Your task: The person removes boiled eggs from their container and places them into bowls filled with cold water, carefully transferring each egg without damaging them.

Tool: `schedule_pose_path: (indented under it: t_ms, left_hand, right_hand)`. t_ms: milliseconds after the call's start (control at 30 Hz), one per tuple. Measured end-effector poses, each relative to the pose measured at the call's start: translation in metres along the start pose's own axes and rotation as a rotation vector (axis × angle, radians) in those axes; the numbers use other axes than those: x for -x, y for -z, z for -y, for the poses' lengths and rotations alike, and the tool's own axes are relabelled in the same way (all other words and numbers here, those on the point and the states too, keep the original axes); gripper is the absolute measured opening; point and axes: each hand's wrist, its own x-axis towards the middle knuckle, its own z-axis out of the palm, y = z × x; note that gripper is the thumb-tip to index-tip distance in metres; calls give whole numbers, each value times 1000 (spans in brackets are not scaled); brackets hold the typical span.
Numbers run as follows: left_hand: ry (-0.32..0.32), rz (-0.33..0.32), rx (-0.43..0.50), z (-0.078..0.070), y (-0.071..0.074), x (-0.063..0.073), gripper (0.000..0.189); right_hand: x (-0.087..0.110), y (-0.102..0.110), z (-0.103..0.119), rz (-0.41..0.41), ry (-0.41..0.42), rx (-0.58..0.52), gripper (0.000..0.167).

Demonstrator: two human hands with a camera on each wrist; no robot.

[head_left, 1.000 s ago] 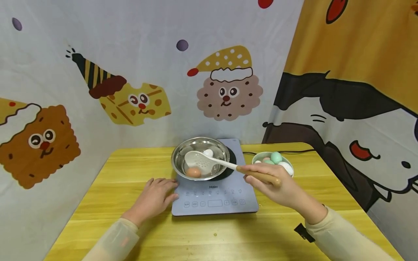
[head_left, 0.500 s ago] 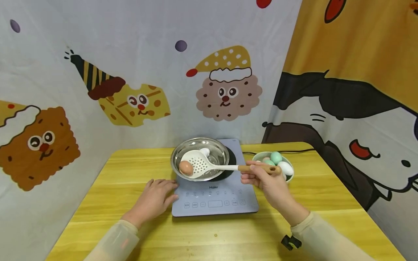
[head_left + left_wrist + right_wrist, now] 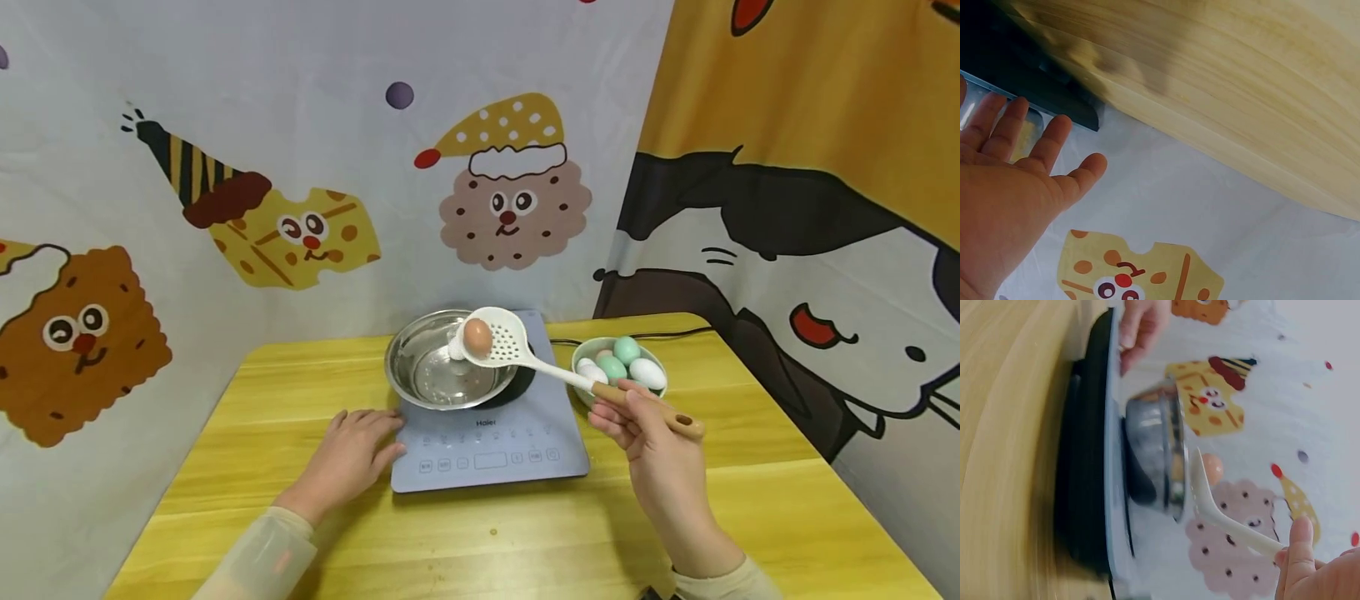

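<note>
My right hand [image 3: 652, 442] grips the wooden handle of a white slotted spoon [image 3: 510, 342]. On the spoon's bowl lies a brown egg [image 3: 477, 337], held up over the right side of a steel bowl [image 3: 408, 375]. The right wrist view shows the egg [image 3: 1212, 469] raised above the bowl's rim. A white egg [image 3: 456, 346] shows partly behind the spoon, and clear water covers the bowl's bottom. My left hand [image 3: 345, 458] rests with fingers spread at the left edge of the induction cooker [image 3: 487, 475]; in the left wrist view its fingers extend along the cooker's edge.
Right of the cooker, near my right hand, stands a pale green bowl [image 3: 579, 357] of white, green and brownish eggs. A black cord [image 3: 667, 335] runs behind it. The wooden table [image 3: 420, 550] ends at a printed cloth backdrop [image 3: 315, 108].
The slotted spoon has come up out of the steel bowl with the brown egg on it and swung right. My right hand has moved right and toward me; my left hand stays put.
</note>
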Motion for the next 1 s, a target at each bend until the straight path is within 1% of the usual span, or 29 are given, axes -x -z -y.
schedule_pose_path:
  t_ms: [100,200,267,333,433,533,633,733,900,1000]
  left_hand:
    - [1,-9,-4,0,2,0,44]
    - [3,-11,-9,1,3,0,44]
    - [6,-9,-10,1,4,0,44]
    - [10,-6,-9,2,5,-1,44]
    - [12,-2,-10,1,5,-1,44]
    - [9,0,-10,1,4,-1,44]
    - [6,0,-7,0,3,0,44]
    - [5,-2,-2,0,2,0,44]
    - [7,2,4,-1,2,1,45]
    - [8,3,6,-2,2,1,45]
  right_hand:
    - [6,15,11,-39,16,-30,28]
    - [11,29,18,-133,8,-61,29]
    - [14,38,19,-199,-12,-75,31]
    - [15,45,19,-256,-48,-92,34]
    - [16,55,16,-307,-105,-136,34]
    - [14,60,13,-342,-138,-190,31]
    - [11,63,9,-367,-158,-262,26]
    - [8,64,7,-371,-197,-337,21]
    - [5,64,5,-334,-293,-442,19]
    - [4,62,4,-341,-356,-505,20]
